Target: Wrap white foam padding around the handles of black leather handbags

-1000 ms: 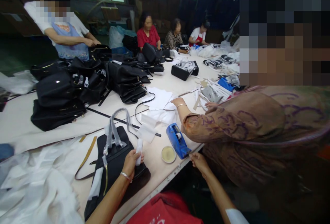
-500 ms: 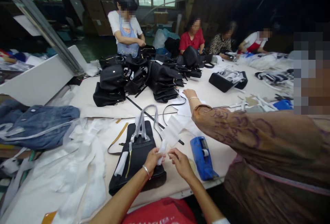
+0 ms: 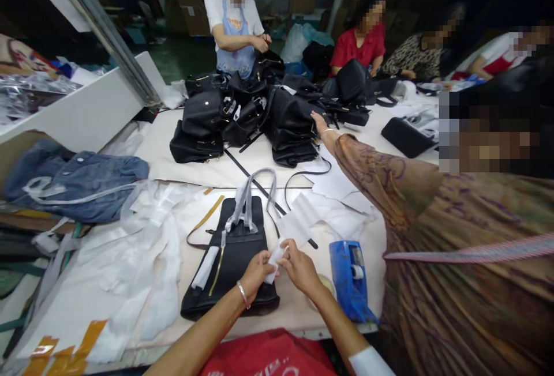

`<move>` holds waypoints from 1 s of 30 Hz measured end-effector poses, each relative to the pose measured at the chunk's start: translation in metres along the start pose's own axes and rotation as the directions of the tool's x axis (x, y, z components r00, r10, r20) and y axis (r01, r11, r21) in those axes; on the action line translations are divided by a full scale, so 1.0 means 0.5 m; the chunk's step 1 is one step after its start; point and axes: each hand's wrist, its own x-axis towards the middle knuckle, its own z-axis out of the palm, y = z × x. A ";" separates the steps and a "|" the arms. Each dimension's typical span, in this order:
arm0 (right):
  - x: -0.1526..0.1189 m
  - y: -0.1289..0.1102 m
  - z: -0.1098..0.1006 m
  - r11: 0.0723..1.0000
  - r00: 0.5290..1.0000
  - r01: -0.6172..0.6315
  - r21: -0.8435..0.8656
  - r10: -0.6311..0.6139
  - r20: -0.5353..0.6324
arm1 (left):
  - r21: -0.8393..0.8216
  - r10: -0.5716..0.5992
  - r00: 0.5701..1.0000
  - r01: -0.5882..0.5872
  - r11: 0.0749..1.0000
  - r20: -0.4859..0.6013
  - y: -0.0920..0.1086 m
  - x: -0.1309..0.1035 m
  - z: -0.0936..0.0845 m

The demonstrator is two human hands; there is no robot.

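A black handbag lies flat on the table before me, its handles wrapped in pale film. White wrapping also covers a piece beside its gold zipper. Over the bag's lower right side, my left hand is closed on a folded strip of thin white wrapping sheet. My right hand pinches the same strip from the other side, fingers bent at its edge. Loose white sheets lie just beyond both hands.
A blue tape dispenser stands to the right. Stacked black bags fill the table's far part. White sheeting and a blue denim bag lie left. A co-worker's arm reaches across from the right; other people work behind.
My right hand has moved in from beside the strip and now grips it together with my left. The co-worker's hand has reached farther, to the stacked black bags. My view has shifted.
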 end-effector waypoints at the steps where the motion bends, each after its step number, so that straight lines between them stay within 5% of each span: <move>1: 0.002 0.005 0.002 0.999 1.000 -0.018 0.049 0.018 -0.006 | -0.001 0.002 1.000 -0.002 1.000 -0.008 0.003 -0.001 0.004; 7: 0.003 0.032 0.034 0.903 0.989 -0.116 0.414 0.144 -0.036 | -0.076 -0.084 0.992 0.076 0.994 -0.098 0.011 0.010 0.019; 13: 0.035 0.040 0.071 0.867 0.985 -0.108 0.487 0.160 -0.065 | -0.384 -0.276 0.942 0.330 0.862 0.192 0.027 0.026 -0.010; 16: 0.051 0.034 0.071 0.868 0.997 -0.076 0.491 0.080 0.012 | -0.477 -0.325 0.893 0.443 0.759 0.312 0.032 0.031 -0.031; 20: 0.086 0.048 0.034 0.908 0.967 -0.058 0.414 -0.052 0.250 | -0.508 -0.395 0.865 0.501 0.701 0.308 0.013 0.049 -0.048; 23: 0.164 0.077 -0.011 0.983 0.928 0.016 0.181 -0.082 0.364 | -0.482 -0.388 0.895 0.445 0.755 0.220 -0.021 0.070 -0.054; 27: 0.349 0.080 -0.047 0.981 0.998 -0.029 -0.193 0.038 0.042 | -0.436 -0.310 0.946 0.321 0.841 0.100 -0.069 0.098 -0.064; 30: 0.493 0.039 -0.034 0.938 0.978 -0.188 -0.290 0.152 -0.143 | -0.411 -0.338 0.939 0.330 0.850 0.056 -0.085 0.107 -0.068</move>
